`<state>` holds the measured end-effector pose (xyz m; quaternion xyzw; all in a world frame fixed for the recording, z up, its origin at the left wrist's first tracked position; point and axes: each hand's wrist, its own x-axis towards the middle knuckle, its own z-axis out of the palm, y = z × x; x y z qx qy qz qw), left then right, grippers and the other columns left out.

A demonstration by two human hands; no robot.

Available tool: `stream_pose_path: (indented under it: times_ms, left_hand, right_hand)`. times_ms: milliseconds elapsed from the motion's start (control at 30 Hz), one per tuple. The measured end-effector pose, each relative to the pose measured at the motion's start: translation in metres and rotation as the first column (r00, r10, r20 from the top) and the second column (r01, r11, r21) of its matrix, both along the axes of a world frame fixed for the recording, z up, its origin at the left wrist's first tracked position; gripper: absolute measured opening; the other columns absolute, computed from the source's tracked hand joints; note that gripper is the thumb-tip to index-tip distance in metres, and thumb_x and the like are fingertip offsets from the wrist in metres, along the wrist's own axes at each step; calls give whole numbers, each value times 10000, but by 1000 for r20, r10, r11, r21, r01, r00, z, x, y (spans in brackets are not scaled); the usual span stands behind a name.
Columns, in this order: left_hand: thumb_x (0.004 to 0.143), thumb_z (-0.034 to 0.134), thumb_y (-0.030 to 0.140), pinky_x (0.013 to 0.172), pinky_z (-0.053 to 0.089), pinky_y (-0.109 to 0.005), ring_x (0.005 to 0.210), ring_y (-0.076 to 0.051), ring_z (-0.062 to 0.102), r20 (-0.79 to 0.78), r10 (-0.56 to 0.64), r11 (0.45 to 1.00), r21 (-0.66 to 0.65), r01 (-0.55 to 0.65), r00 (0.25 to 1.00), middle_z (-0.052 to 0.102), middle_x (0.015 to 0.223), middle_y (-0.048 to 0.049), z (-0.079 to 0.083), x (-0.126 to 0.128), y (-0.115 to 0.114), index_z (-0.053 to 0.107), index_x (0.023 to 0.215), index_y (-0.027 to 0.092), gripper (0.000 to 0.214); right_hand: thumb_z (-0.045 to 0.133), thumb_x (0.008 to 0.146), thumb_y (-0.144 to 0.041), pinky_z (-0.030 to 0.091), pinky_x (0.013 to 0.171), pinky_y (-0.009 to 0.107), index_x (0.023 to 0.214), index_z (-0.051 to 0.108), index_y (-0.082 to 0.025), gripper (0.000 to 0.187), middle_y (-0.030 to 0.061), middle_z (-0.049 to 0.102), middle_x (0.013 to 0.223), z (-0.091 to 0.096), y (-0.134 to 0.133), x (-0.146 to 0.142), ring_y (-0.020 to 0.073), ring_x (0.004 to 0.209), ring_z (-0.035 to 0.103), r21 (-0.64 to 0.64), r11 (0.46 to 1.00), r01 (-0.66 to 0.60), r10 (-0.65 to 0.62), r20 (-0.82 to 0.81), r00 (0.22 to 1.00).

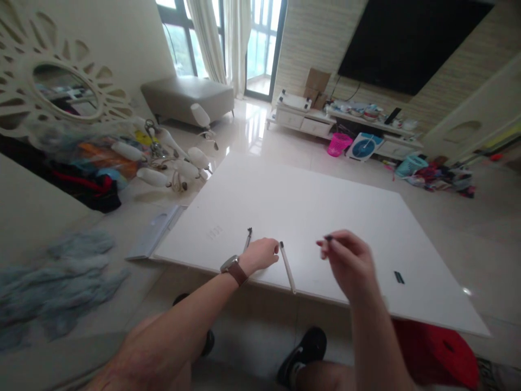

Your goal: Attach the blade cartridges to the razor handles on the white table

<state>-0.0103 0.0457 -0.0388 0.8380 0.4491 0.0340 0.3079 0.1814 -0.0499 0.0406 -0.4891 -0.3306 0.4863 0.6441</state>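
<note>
My left hand (262, 254), with a watch (231, 264) on its wrist, rests low over the white board (301, 201) near its front edge. Its fingers are curled, and what they may hold is hidden. Just right of its fingertips lies a white stick (288, 269) with a dark end, reaching the board's edge. A thin metal tool (248, 236) with a dark head is partly covered by that hand. Raised above the board, my right hand (352, 260) pinches a small dark piece (328, 238) between thumb and finger. Farther right lies a small dark-green piece (399, 277).
Faint grey marks (214, 233) show on the board's left part. A lamp with white shades (187, 169) lies on the floor at left, near grey cloth (61, 288). A red stool (439, 355) stands under the front right edge. Behind are a pink basket (339, 145) and a low cabinet (315, 126).
</note>
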Motion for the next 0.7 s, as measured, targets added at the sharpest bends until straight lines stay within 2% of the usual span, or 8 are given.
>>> stream_pose_path:
  times_ms: [100,200,267,367,533,700]
  left_hand:
    - [817,583,229,751,525,-304,821,-200,705,262,44,994,-106,-17,964,755,901,-71,4,4,6,716,912,187,169]
    - [837,582,270,685,532,-287,691,-171,690,536,140,946,-320,46,833,747,804,-72,12,9,9,715,867,143,186]
    - [846,586,287,673,534,-279,662,-158,683,637,193,915,-391,97,747,747,786,-74,19,12,8,721,837,131,207]
    - [861,586,284,679,532,-265,661,-145,682,694,225,917,-388,92,684,754,799,-66,28,14,3,736,828,133,215]
    - [867,583,258,677,526,-246,641,-131,675,676,249,927,-373,30,694,752,774,-47,30,14,-3,741,799,141,209]
    - [876,558,249,670,529,-239,654,-127,676,700,266,929,-369,16,663,751,815,-51,28,17,-8,737,852,137,213]
  right_hand:
    - [889,657,-294,549,671,258,794,736,-188,231,16,707,718,-23,19,-19,133,670,649,-53,996,73,-79,-105,991]
    - [905,613,-276,559,650,229,789,730,-186,263,11,718,716,-44,28,-31,116,649,658,-153,981,117,-154,-257,954]
    - [901,617,-265,568,661,214,805,729,-186,267,7,718,708,-50,29,-33,115,663,671,-156,980,126,-169,-303,938]
    - [901,609,-252,571,684,189,802,724,-172,274,4,710,675,-52,28,-32,108,667,683,-161,979,127,-177,-359,916]
    - [865,646,-234,575,688,193,807,709,-166,235,1,703,669,-51,30,-31,111,670,688,-159,980,118,-170,-372,913]
    - [842,659,-227,567,654,203,789,704,-176,197,-6,694,671,-46,27,-33,98,620,649,-144,983,111,-156,-354,922]
